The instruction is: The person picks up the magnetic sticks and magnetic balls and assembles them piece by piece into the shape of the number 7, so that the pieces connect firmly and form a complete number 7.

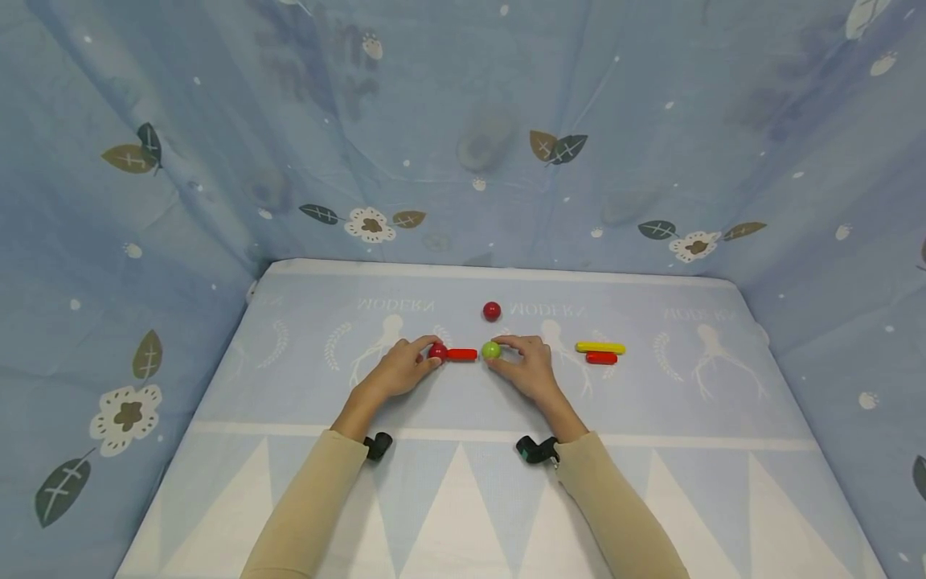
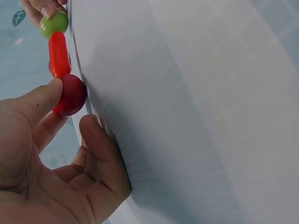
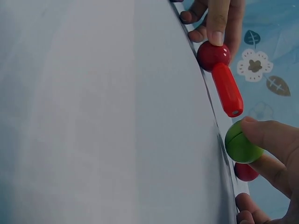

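Green ball held just off the free end of a red stick

Nearest are two beige sleeves [image 1: 307, 503], with a black device [image 1: 537, 449] at each wrist. Beyond them, both hands work over the pale blue and white table [image 1: 463, 402]. The left hand [image 1: 401, 367] pinches a dark red ball [image 1: 437, 351] between thumb and finger, its other fingers curled loosely below. A bright red stick [image 1: 461, 355] extends from that ball toward the right and appears joined to it. The right hand [image 1: 530, 370] pinches a green ball [image 3: 244, 142] by its sides, a dark line showing across it. The head and right wrist views show a small gap between this ball and the stick, whose free end has a small hole [image 3: 235, 112].

The step in hand looks like bringing the green ball to the stick's open end. The next move seems to call for steadying the red ball, lining the green one up with the stick and pressing inward along it; whether the green ball has a matching hole cannot be told.

Off to the right, a shorter red piece [image 1: 601, 359] lies just beside a yellow stick [image 1: 600, 347]. Farther away, a second red ball [image 1: 492, 311] sits alone before the patterned blue curtain [image 1: 463, 201].
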A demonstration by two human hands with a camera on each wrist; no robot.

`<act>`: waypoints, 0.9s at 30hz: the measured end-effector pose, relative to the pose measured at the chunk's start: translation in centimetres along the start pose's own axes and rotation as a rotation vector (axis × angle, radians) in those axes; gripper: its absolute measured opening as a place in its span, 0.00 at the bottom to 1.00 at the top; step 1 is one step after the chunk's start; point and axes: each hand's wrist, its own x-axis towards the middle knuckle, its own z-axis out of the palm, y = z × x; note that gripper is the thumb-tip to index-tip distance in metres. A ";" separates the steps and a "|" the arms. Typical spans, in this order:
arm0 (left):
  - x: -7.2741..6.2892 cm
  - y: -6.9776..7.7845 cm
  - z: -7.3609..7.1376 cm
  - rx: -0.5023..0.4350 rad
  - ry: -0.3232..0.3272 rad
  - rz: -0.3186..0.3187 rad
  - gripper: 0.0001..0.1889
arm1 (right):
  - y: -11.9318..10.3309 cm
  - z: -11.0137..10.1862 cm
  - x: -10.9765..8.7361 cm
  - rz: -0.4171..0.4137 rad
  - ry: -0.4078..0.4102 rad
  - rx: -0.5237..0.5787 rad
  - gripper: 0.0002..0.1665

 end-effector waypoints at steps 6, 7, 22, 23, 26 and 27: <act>0.0 0.0 -0.1 0.001 -0.004 0.000 0.22 | -0.1 0.1 -0.1 0.015 -0.016 -0.038 0.23; 0.0 0.0 0.0 0.000 -0.005 -0.001 0.22 | -0.2 0.1 -0.1 0.013 -0.017 -0.039 0.23; 0.0 0.1 0.0 -0.007 -0.013 -0.022 0.22 | -0.2 0.3 0.0 0.012 -0.021 -0.073 0.23; 0.0 0.1 0.0 -0.005 -0.014 -0.024 0.22 | -0.2 0.3 0.0 0.012 -0.019 -0.073 0.23; 0.0 0.2 0.0 0.000 -0.012 -0.029 0.21 | -0.2 0.3 0.0 0.014 -0.021 -0.073 0.23; 0.0 0.3 -0.1 -0.001 -0.011 -0.029 0.21 | -0.2 0.3 -0.1 0.015 -0.026 -0.074 0.23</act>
